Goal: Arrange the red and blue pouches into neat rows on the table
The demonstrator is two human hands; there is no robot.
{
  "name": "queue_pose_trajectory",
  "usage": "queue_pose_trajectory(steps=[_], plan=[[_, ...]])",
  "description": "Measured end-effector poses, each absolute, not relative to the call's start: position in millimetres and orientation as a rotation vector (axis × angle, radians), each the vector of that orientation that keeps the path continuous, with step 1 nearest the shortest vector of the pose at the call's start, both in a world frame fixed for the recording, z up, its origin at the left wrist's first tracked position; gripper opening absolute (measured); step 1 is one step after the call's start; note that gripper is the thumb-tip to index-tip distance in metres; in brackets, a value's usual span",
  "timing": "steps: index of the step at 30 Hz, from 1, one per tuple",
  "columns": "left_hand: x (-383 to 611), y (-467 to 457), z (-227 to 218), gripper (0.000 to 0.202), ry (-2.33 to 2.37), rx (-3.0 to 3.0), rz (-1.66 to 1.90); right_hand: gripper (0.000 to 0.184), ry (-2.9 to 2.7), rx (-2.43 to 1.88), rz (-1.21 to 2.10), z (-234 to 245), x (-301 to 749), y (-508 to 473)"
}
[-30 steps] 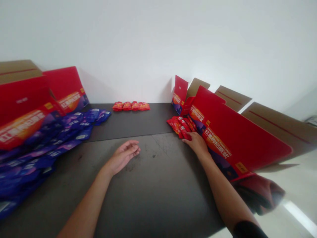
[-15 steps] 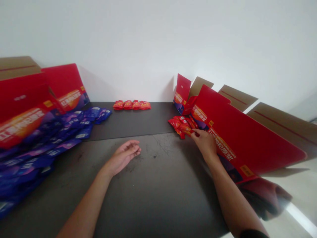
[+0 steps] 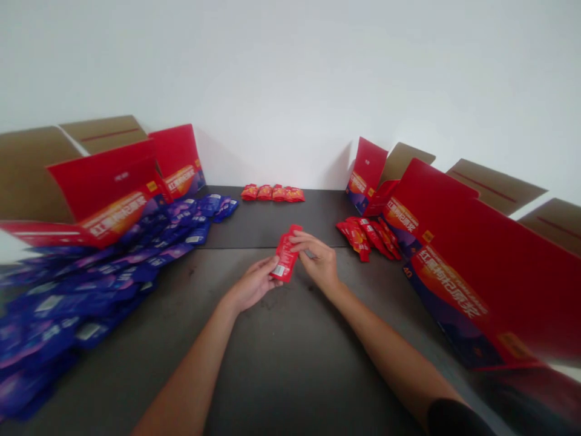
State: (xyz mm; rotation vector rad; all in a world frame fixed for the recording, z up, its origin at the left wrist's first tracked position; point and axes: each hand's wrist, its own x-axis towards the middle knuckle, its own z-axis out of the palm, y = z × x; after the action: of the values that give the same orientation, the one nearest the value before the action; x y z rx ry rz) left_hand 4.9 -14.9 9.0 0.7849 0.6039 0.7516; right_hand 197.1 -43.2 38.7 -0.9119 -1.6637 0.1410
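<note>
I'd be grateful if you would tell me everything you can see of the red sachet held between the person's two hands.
The red sachet is a small, narrow, flat packet with a glossy, foil-like film. Its face carries fine white print, too small to read, and a small white barcode-like patch near the lower end. It is held up off the dark tabletop, tilted with its top leaning right. The fingers of the left hand touch its lower part, and the right hand grips its upper right side.
</note>
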Motion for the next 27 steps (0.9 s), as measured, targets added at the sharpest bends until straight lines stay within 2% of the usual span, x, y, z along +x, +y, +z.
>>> queue_pose_trajectory(steps=[4,8,10,12,18,23,27], plan=[[6.0,-13.7,8.0,0.03,0.573,0.848,0.784,0.02,-1.493,-1.031,0.309,27.7,187.3,-41.4],[6.6,-9.4,6.3,0.034,0.612,0.864,0.921,0.052,-1.206,-1.171,0.853,18.4,181.0,-44.6],[7.1,-7.4,5.4,0.034,0.635,0.851,0.988,0.052,-1.271,-1.194,1.082,16.1,178.9,-45.9],[8.0,-6.0,4.6,0.033,0.648,0.846,1.032,0.047,-1.369,-1.195,1.147,15.4,177.8,-46.3],[9.3,-4.8,4.1,0.03,0.638,0.84,1.073,0.043,-1.325,-1.251,1.067,15.8,181.5,-40.7],[7.8,-3.6,2.1,0.04,0.601,0.794,1.059,0.027,-1.413,-1.363,0.5,15.7,185.5,-43.3],[8.7,-4.9,2.4,0.034,0.549,0.758,1.049,0.03,-1.731,-1.228,0.269,15.3,172.8,-54.4]])
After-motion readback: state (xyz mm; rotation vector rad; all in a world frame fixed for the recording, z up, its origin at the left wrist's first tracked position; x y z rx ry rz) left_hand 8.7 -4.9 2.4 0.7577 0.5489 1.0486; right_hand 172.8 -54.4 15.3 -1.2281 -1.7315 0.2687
